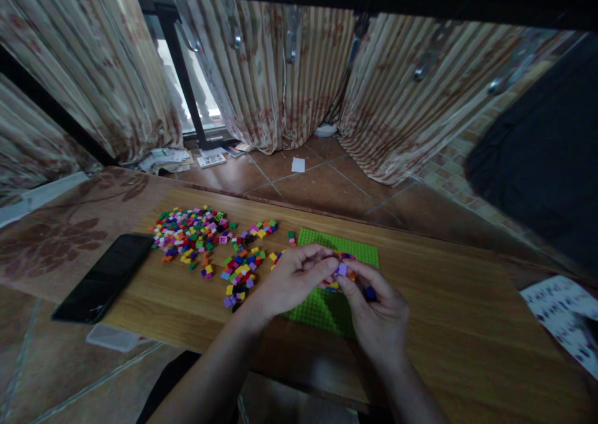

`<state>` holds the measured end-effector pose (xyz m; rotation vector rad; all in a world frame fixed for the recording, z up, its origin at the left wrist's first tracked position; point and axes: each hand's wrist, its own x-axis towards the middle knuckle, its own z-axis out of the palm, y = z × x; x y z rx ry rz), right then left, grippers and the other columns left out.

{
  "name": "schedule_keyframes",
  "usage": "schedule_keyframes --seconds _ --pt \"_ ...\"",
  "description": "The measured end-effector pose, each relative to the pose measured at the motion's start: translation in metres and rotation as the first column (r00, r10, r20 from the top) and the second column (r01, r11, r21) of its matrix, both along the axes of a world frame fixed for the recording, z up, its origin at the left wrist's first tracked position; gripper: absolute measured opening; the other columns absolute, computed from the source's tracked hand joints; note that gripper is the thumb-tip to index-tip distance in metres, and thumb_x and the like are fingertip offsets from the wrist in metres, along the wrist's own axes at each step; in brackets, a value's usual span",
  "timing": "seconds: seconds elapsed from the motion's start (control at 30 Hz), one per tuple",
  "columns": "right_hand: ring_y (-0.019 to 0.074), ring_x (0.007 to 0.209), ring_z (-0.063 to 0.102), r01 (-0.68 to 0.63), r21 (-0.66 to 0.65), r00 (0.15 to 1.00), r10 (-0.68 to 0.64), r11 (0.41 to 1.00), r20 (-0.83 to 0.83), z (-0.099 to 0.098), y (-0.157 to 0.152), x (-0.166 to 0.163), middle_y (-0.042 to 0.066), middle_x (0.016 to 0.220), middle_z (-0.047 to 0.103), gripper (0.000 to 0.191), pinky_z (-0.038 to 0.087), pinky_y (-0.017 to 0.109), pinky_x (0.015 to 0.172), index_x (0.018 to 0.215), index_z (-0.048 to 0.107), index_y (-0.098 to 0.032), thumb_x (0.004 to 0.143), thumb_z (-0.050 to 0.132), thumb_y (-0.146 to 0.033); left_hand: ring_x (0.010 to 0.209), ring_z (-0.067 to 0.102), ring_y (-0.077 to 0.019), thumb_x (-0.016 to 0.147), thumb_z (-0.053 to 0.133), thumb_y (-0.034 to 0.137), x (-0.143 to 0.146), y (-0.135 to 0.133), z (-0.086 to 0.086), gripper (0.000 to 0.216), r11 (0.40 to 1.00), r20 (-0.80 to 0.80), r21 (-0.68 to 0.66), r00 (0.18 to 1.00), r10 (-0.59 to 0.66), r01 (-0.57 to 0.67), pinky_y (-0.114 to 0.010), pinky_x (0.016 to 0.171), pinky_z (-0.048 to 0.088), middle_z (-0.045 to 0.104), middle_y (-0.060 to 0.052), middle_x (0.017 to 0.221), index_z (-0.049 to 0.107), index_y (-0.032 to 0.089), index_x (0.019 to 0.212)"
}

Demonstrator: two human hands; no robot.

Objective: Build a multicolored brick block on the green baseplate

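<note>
My left hand (293, 279) and my right hand (377, 315) meet over a green studded baseplate (322, 309) on a wooden table (448, 324). Both pinch a small purple brick (342, 268) between their fingertips. A dark blue piece (370, 294) also sits in my right hand's curled fingers. A few coloured bricks lie on the baseplate under my hands, mostly hidden. To the left, several loose small bricks (191, 231) in many colours are spread on the table, with a second scatter (240, 271) close to my left wrist.
A black phone (105, 277) lies at the table's left edge. A clear plastic lid (112, 338) is below the table on the tiled floor. A printed sheet (563, 315) is at the right. Striped curtains (280, 69) and papers (182, 157) are beyond the table.
</note>
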<state>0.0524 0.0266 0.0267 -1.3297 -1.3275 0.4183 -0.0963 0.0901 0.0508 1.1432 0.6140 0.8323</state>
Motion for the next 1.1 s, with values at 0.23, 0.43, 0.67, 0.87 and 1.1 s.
schedule_keyframes --seconds 0.23,0.43,0.67,0.87,1.1 --pt "0.0151 0.083 0.068 -0.016 -0.063 0.999 0.014 0.998 -0.036 -0.001 -0.002 0.000 0.000 0.100 0.075 0.024 0.054 0.028 0.073 0.110 0.072 -0.031 0.085 0.072 -0.031 0.062 0.057 -0.0072 0.081 0.075 0.039 0.000 0.001 -0.002 0.030 1.000 0.002 -0.016 1.000 -0.014 0.014 -0.019 0.060 0.047 0.067 -0.001 0.074 0.072 0.012 0.092" --pt "0.0165 0.083 0.068 -0.042 -0.118 0.974 0.015 0.992 -0.224 0.004 0.001 -0.002 0.000 0.092 0.075 0.016 0.054 0.030 0.074 0.099 0.075 -0.028 0.085 0.071 -0.036 0.063 0.062 -0.0089 0.074 0.081 0.035 0.003 -0.002 0.001 0.030 0.999 0.047 -0.033 0.998 0.037 -0.035 -0.020 0.061 0.051 0.070 -0.003 0.077 0.072 0.012 0.091" --pt "0.0168 0.070 0.063 -0.064 -0.136 0.935 0.011 0.989 -0.355 0.009 0.000 -0.003 0.002 0.080 0.069 0.019 0.049 0.027 0.056 0.095 0.074 -0.025 0.084 0.070 -0.040 0.063 0.063 -0.0101 0.075 0.081 0.033 0.004 -0.005 0.001 0.026 1.000 0.054 -0.002 0.998 0.018 -0.018 -0.021 0.059 0.052 0.069 -0.002 0.074 0.071 0.013 0.089" --pt "0.0138 0.061 0.055 -0.052 -0.132 0.944 0.006 0.990 -0.330 0.009 -0.003 -0.006 0.001 0.072 0.062 0.023 0.041 0.023 0.049 0.096 0.070 -0.023 0.088 0.065 -0.044 0.067 0.059 -0.0108 0.084 0.072 0.032 0.016 -0.016 -0.002 0.019 0.976 -0.006 0.171 0.990 0.141 -0.138 -0.022 0.065 0.050 0.065 -0.002 0.074 0.070 0.014 0.089" --pt "0.0065 0.047 0.036 -0.065 -0.155 0.794 -0.043 0.986 -0.607 0.002 0.000 -0.014 -0.005 0.064 0.052 0.025 0.029 0.019 0.043 0.097 0.066 -0.022 0.087 0.067 -0.046 0.069 0.058 -0.0116 0.088 0.066 0.030 0.030 -0.028 -0.004 0.017 0.946 -0.030 0.199 0.963 0.268 -0.257 -0.022 0.066 0.051 0.066 -0.003 0.079 0.071 0.014 0.088"
